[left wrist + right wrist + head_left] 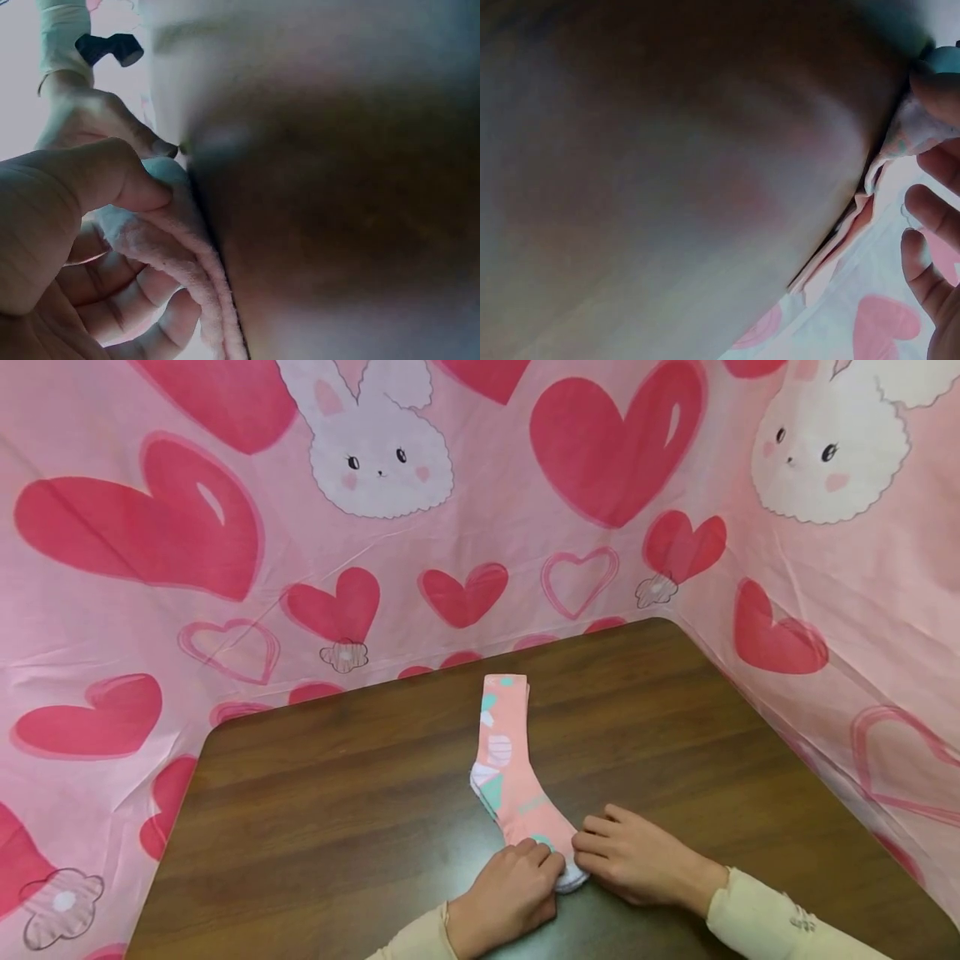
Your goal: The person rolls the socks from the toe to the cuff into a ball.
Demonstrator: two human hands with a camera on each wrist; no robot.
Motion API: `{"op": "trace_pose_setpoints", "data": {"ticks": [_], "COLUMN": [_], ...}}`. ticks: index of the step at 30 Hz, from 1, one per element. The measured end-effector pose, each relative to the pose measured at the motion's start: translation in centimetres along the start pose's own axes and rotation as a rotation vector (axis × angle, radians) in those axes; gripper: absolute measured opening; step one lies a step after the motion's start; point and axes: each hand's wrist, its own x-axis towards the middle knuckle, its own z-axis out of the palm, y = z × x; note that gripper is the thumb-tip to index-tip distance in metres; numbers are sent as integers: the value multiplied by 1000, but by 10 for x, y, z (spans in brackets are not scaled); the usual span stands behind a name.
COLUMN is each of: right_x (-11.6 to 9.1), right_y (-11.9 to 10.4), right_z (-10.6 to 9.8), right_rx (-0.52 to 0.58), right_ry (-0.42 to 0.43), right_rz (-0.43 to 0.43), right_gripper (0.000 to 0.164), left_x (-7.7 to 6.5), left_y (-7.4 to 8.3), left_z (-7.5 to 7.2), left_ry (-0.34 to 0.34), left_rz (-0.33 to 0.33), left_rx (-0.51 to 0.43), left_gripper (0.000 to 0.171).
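Observation:
A pink sock (517,777), patterned in mint and white, lies on the brown table with its cuff towards the back and its toe towards me. A second layer shows along its edges, so it looks like a stacked pair. My left hand (510,889) pinches the near edge of the foot; in the left wrist view the thumb (135,180) presses on the fuzzy fabric (180,247), fingers curled at its other side. At the toe, my right hand (637,856) holds the right edge between thumb (939,94) and forefinger, its other fingers loosely bent.
The dark wood-grain table (337,810) has rounded back corners. Pink cloth (480,510) printed with red hearts and white rabbits hangs behind it and along its right side. Cream sleeves (780,914) cover both forearms.

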Motion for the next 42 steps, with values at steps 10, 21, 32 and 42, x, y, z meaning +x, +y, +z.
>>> {"op": "trace_pose_setpoints", "data": {"ticks": [10, 21, 32, 42], "right_x": [1, 3, 20, 30], "right_y": [0, 2, 19, 20], "right_z": [2, 2, 1, 3], "right_rx": [44, 386, 752, 723], "right_ry": [73, 64, -116, -161], "right_rz": [37, 372, 636, 676], "right_gripper": [18, 30, 25, 19], "left_x": [-6, -9, -8, -8], "left_y": [-7, -11, -15, -16], "left_z": [-6, -9, -6, -16], "left_ry": [-11, -2, 42, -4], "left_rz": [-94, -245, -396, -431], "left_rx": [-160, -362, -464, -271], "left_gripper": [24, 41, 33, 28]}}
